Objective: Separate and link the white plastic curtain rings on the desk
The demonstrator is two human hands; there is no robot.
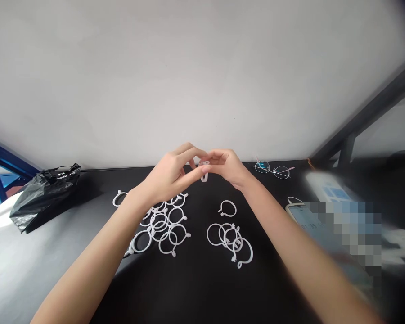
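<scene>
My left hand [175, 171] and my right hand [224, 164] meet above the far part of the black table. Between their fingertips is a white plastic ring [204, 177], seen nearly edge-on and partly covered by the fingers. Both hands pinch it. Below my left forearm lies a pile of white rings [160, 220], each with a small tab. A smaller group of overlapping rings [224, 235] rests to the right. One ring with a gap in it [235, 209] lies just beyond that group.
A black plastic bag [47, 193] lies at the far left. Eyeglasses [272, 170] rest near the back edge at right. A phone [310, 229], partly pixelated, and a blurred white packet [327, 186] are beside my right forearm. A pale wall [202, 81] rises behind the table [195, 288].
</scene>
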